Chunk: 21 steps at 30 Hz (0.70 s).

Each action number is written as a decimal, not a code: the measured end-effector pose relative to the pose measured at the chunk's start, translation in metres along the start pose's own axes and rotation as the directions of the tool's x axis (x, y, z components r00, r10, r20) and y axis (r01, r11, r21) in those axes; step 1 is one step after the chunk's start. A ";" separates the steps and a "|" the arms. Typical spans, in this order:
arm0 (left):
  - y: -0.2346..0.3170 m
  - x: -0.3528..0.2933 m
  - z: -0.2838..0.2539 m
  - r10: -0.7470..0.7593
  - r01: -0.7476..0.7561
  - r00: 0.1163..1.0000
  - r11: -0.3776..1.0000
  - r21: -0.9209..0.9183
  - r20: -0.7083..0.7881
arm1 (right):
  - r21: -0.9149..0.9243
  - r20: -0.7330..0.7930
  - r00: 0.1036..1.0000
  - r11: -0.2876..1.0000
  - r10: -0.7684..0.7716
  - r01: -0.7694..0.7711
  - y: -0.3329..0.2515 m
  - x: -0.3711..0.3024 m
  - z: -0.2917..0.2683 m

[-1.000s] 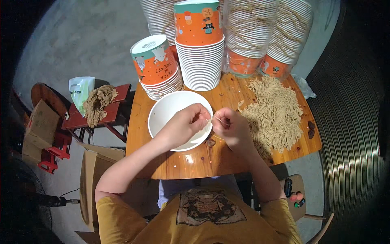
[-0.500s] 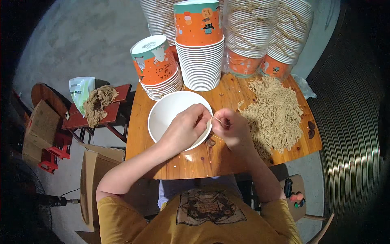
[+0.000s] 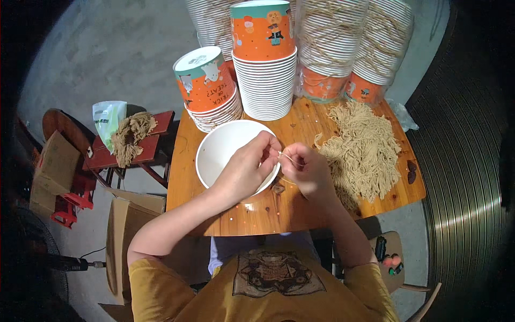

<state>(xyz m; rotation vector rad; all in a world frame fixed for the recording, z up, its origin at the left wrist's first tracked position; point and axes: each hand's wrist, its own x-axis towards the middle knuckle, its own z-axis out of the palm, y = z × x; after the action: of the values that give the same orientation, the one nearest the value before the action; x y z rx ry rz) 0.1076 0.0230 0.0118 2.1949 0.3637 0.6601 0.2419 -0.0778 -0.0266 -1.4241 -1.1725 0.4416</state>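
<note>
A white-lined paper tub (image 3: 217, 153) lies on the wooden table in front of me, its mouth toward me. My left hand (image 3: 247, 166) reaches across the tub's mouth to its right rim, thumb and fingers pinched together. Close beside it, just outside the rim, my right hand (image 3: 307, 170) is closed in a pinch. A thin tan string (image 3: 291, 159) runs between the two sets of fingertips at the rim. Whether it passes through the tub's wall is hidden by my fingers. Right of my right hand lies a big heap of tan strings (image 3: 370, 153).
Behind the tub stand a short stack of orange tubs (image 3: 206, 88) and a taller stack (image 3: 264, 80). Bagged stacks (image 3: 330, 37) rise at the back right. To the left, a red bench (image 3: 153, 145) holds more string (image 3: 131, 137); an open cardboard box (image 3: 126, 231) stands below.
My left fingers have shifted slightly at the rim, with the fingertips still close to the right hand's. The string stays between the hands; little else differs.
</note>
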 end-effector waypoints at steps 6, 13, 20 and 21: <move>-0.003 0.001 0.002 0.044 -0.043 0.999 0.999 0.024 -0.012 | -0.030 0.000 1.000 0.999 0.019 -0.019 -0.002 0.001 0.000; -0.018 0.005 -0.002 -0.111 0.134 0.990 0.936 -0.325 0.089 | -0.029 -0.006 1.000 0.999 0.015 -0.016 0.001 0.001 0.002; -0.010 0.009 -0.007 -0.291 0.370 0.929 0.714 -0.595 0.229 | 0.149 0.016 0.990 0.979 0.140 -0.140 -0.001 -0.005 0.004; -0.010 0.008 -0.008 -0.300 0.388 0.922 0.684 -0.617 0.246 | 0.236 0.046 0.980 0.951 0.192 -0.197 -0.001 -0.006 0.004</move>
<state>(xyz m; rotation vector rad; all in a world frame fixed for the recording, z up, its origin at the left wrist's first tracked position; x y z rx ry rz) 0.1095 0.0379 0.0109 1.4193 0.3926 0.3521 0.2362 -0.0808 -0.0288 -1.3299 -0.9627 0.7151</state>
